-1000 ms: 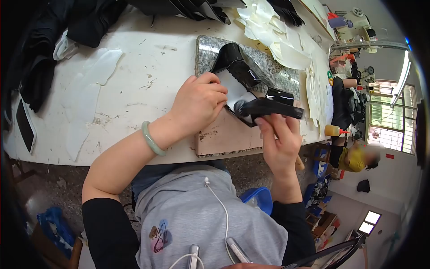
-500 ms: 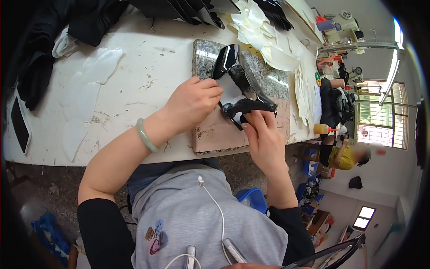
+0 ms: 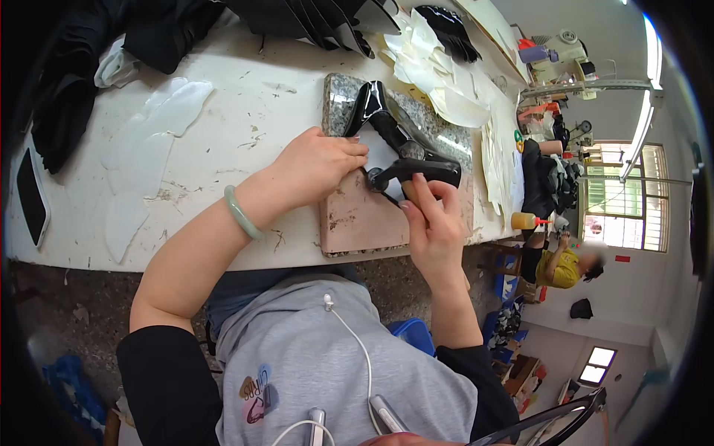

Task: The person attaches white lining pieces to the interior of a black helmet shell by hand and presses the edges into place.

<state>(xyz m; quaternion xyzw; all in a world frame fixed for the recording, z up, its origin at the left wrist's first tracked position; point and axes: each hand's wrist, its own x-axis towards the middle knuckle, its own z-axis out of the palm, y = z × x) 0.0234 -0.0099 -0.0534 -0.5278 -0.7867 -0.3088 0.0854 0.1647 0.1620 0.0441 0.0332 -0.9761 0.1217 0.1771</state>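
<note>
A glossy black shoe-upper piece [image 3: 388, 128] with a pale lining lies curved on the stone slab [image 3: 364, 223]. My left hand [image 3: 323, 163] has its fingers closed on the near-left edge of the piece. My right hand [image 3: 435, 227] grips the short wooden handle of a dark-headed hammer [image 3: 416, 172], index finger stretched along it. The hammer head lies over the near part of the black piece; whether it touches the piece is hard to tell. Part of the handle is hidden by my fingers.
Stacked black pieces [image 3: 312, 26] and cream sheets [image 3: 439, 82] lie behind the slab. At left are translucent sheets [image 3: 152, 156] and a phone [image 3: 31, 197]. A yellow glue bottle [image 3: 523, 221] is at right. Farther back sits a person in yellow [image 3: 561, 267].
The hammer head has tilted and shifted slightly over the black piece. My right index finger has straightened along the handle. My left hand stays at the same edge.
</note>
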